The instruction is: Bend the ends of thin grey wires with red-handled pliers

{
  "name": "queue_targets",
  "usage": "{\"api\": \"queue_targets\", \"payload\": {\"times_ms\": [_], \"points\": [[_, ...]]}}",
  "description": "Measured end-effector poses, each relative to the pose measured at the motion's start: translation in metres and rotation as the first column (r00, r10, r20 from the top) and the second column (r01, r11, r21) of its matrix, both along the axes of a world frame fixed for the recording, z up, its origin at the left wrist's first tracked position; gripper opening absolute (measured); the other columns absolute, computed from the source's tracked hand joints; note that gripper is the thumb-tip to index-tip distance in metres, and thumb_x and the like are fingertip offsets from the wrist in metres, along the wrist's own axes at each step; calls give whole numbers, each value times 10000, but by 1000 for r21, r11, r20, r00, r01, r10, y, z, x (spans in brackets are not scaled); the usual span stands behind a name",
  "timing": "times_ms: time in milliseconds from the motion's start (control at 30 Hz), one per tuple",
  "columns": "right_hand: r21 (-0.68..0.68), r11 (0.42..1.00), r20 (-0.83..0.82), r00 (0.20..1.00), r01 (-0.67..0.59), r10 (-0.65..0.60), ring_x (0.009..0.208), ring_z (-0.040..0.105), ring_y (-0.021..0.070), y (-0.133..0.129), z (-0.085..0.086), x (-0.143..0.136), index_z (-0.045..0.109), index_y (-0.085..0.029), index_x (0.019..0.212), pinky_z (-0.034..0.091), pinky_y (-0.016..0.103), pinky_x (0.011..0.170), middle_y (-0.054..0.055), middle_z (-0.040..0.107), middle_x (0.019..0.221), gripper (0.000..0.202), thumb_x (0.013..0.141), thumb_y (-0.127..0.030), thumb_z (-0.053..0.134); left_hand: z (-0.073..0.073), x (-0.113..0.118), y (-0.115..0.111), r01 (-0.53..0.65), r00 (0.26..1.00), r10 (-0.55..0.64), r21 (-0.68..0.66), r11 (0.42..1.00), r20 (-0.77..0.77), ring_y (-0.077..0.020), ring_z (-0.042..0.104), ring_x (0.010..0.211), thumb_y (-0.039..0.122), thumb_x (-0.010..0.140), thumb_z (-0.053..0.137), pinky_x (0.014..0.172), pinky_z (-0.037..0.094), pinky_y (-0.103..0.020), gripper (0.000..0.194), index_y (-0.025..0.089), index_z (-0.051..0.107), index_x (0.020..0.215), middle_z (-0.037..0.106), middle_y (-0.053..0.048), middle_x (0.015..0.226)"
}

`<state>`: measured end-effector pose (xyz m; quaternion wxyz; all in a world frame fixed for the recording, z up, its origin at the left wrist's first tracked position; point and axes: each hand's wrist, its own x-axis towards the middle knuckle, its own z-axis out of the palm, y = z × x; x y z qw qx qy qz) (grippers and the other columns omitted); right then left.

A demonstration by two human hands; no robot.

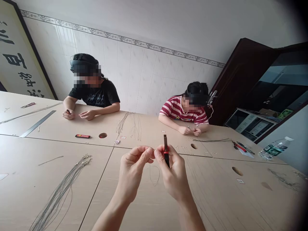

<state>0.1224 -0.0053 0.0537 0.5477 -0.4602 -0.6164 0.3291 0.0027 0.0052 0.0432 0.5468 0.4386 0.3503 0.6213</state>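
Above the middle of the table, my left hand [134, 168] is closed in a pinch on a thin cord [158, 175], which hangs in a small loop below my fingers. The pinched end is hidden between the fingertips. My right hand [174, 171] is closed around a slim black-and-red tool [166, 154] that stands upright with its dark metallic end up; its exact kind is unclear. The right thumb and index finger almost meet the left fingertips. Left of my hands lies a bundle of grey cords [64, 186] with small metal ends.
Two co-workers sit across the wooden table [101, 160]. Around lie a steel ruler [38, 123], a black-and-red item [82, 136], red-handled pliers [238, 147], a water bottle [275, 148], more cords [136, 126] and small metal parts [183, 148]. The tabletop has round holes [237, 171].
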Motion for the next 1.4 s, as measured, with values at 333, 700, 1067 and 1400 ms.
{"api": "queue_targets", "payload": {"times_ms": [333,700,1067,1400], "points": [[-75,997,-81,996,34,-40,620,481,136,-2,-3,7,533,-208,759,397,262,594,-15,547,680,265,929,-411,553,-4,5,1,78,995,-80,-29,997,-64,-135,615,752,355,852,709,752,512,-239,190,179,745,789,703,-14,750],[-164,985,-55,997,47,-57,568,442,124,-7,3,13,539,-206,731,339,248,507,-12,515,663,289,908,-433,565,-5,4,4,140,989,-141,-18,990,-49,-106,647,723,274,847,724,728,545,-190,106,193,740,780,736,-1,738],[-148,988,-51,997,41,-49,587,434,124,-7,2,15,531,-203,710,334,250,523,-18,496,649,286,906,-409,564,-3,6,2,143,987,-144,-14,990,-66,-128,661,719,265,835,723,725,560,-218,109,197,745,753,721,-1,703],[-153,987,-64,997,42,-52,590,456,126,-8,4,15,540,-202,709,361,249,535,-14,540,650,277,898,-402,565,-5,6,2,142,987,-141,3,990,-82,-151,666,723,281,837,715,731,572,-253,128,197,751,748,719,-13,701]]}}
